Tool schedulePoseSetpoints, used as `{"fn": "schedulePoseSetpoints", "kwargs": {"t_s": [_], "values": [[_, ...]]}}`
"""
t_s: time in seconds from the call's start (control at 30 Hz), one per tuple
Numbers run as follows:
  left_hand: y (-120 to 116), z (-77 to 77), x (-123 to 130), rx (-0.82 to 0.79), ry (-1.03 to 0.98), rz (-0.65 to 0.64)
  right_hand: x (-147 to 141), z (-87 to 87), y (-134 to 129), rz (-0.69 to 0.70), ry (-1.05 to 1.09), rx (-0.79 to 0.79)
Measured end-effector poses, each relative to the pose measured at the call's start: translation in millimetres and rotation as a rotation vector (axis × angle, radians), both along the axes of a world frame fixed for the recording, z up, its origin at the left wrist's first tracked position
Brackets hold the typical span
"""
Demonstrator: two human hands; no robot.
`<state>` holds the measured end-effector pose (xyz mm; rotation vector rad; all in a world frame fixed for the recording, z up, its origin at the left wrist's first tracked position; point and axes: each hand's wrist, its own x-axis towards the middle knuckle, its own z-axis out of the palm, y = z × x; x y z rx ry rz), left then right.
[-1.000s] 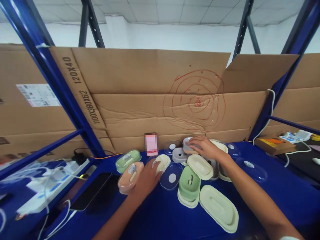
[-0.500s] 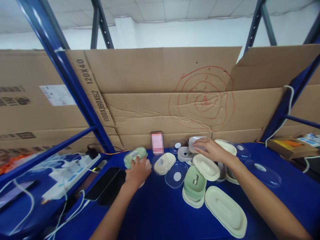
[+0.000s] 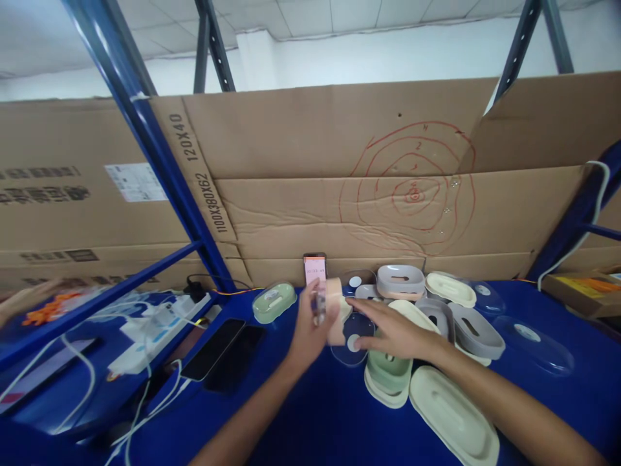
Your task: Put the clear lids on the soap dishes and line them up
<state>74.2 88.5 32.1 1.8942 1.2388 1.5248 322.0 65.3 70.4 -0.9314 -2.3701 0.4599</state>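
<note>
My left hand (image 3: 310, 327) grips a peach soap box (image 3: 334, 310), turned on its side above the table and blurred by motion; its clear side is against my fingers. Just to the right, my right hand (image 3: 398, 327) reaches toward it, fingers stretched out and thumb apart, with nothing in it. Below that hand are a clear lid (image 3: 347, 356) with a white round sticker and a green soap box base (image 3: 388, 372) on a cream tray (image 3: 388, 398). A closed green soap box (image 3: 274, 303) sits to the left.
Several grey bases, including one (image 3: 400, 281) at the back, lie with a long cream tray (image 3: 456, 414) and a clear lid (image 3: 536, 349) on the right. A phone (image 3: 315, 265) leans on the cardboard. Dark phones (image 3: 213, 349), cables and a power strip (image 3: 155, 336) occupy the left.
My left hand has lifted the peach soap box and moved right with it. My right hand has left the grey base at the back and come nearer, toward the left hand.
</note>
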Motion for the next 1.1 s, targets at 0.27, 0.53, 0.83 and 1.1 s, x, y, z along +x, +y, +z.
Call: {"fn": "schedulePoseSetpoints", "kwargs": {"t_s": [0.27, 0.53, 0.83, 1.1], "values": [[-19, -22.0, 40, -0.137, -0.405, -0.107, -18, -21.6, 9, -0.029, 0.467, -0.459], [-19, -22.4, 32, -0.125, -0.416, -0.163, -31, -29.0, -9, -0.021, 0.474, -0.421], [-3, -23.4, 12, -0.124, -0.278, -0.143, -14, -12.2, 15, 0.029, 0.930, -0.886], [-8, -14.7, 9, 0.024, 0.021, -0.157, -22, -20.3, 10, -0.081, 0.934, -0.875]]}}
